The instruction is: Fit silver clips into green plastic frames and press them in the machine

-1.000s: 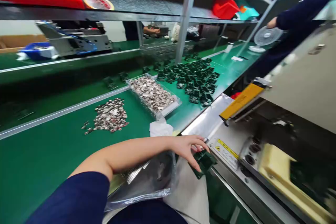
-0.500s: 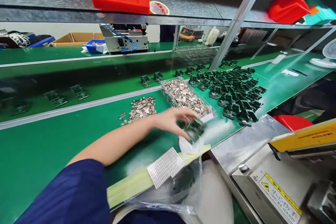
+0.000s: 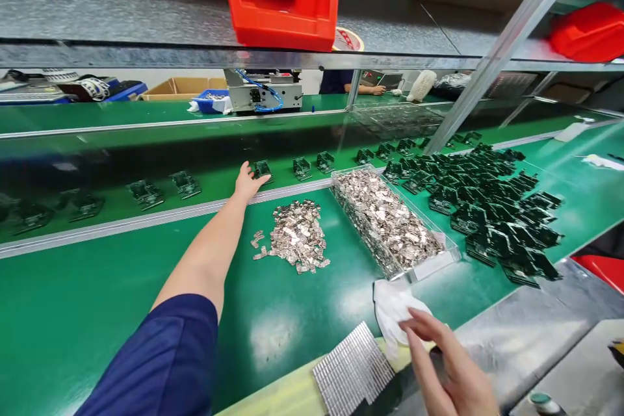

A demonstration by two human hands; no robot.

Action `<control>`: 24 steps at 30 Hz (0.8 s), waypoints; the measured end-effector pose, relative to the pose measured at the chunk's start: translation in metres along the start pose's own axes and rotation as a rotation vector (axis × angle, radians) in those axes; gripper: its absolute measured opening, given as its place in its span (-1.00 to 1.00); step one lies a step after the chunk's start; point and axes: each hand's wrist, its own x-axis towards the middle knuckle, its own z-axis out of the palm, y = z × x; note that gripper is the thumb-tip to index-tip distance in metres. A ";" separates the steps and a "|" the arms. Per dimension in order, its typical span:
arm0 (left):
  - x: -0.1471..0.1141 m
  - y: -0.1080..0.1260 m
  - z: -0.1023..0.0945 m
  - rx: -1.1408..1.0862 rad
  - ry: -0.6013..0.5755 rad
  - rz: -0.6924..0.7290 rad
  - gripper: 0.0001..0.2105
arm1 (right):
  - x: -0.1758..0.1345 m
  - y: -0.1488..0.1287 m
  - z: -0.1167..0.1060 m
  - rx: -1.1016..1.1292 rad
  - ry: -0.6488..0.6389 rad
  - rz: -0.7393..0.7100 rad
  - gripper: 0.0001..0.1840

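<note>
My left hand point(image 3: 249, 182) reaches out to the sunken green strip behind the metal rail, fingers and thumb spread beside a small dark circuit board point(image 3: 262, 171). The board sits right at the fingertips; whether they still touch it is unclear. At the lower right, my right hand point(image 3: 451, 364) has its thumb and forefinger slightly apart, with nothing visible between them. Just behind those fingers lies a crumpled white cloth point(image 3: 390, 309). A block of small silvery bars in rows point(image 3: 353, 367) lies on a pale yellow strip point(image 3: 277, 396) close to the right hand.
A loose pile of small metal pieces point(image 3: 298, 234) lies on the green bench. Beside it stands a clear tray point(image 3: 441, 263) full of similar pieces. Many circuit boards point(image 3: 502, 208) are heaped at right. Overhead, a red bin point(image 3: 287, 29) juts from the shelf point(image 3: 146, 52).
My left hand has carried a circuit board from near the white cloth out to the far strip, and its fingers have spread. My right hand has come into view. The view has shifted left.
</note>
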 end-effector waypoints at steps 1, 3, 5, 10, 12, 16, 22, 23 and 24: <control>-0.003 -0.005 -0.008 0.018 0.040 0.020 -0.32 | 0.018 -0.002 0.015 0.014 -0.088 -0.032 -0.74; -0.008 -0.016 -0.038 0.078 0.138 0.060 -0.41 | 0.050 -0.004 0.045 0.046 -0.212 -0.058 -0.73; -0.011 -0.026 -0.080 0.152 0.243 0.088 -0.45 | 0.075 -0.001 0.072 0.055 -0.306 -0.045 -0.70; 0.005 -0.043 -0.162 0.508 0.232 -0.002 -0.41 | 0.099 0.011 0.106 -0.026 -0.474 0.062 -0.64; 0.015 -0.046 -0.167 0.538 0.139 -0.023 -0.50 | 0.100 0.012 0.108 -0.055 -0.514 0.111 -0.64; 0.003 -0.041 -0.158 0.533 0.160 -0.014 -0.53 | 0.100 0.008 0.107 -0.090 -0.548 0.126 -0.63; -0.123 -0.033 -0.161 0.387 0.082 0.183 -0.49 | 0.100 0.002 0.113 -0.238 -0.614 0.061 -0.83; -0.147 -0.035 -0.162 0.379 0.034 0.202 -0.50 | 0.099 0.002 0.114 -0.251 -0.614 0.041 -0.87; -0.170 -0.037 -0.162 0.374 0.009 0.210 -0.49 | 0.097 0.002 0.113 -0.256 -0.617 0.016 -0.91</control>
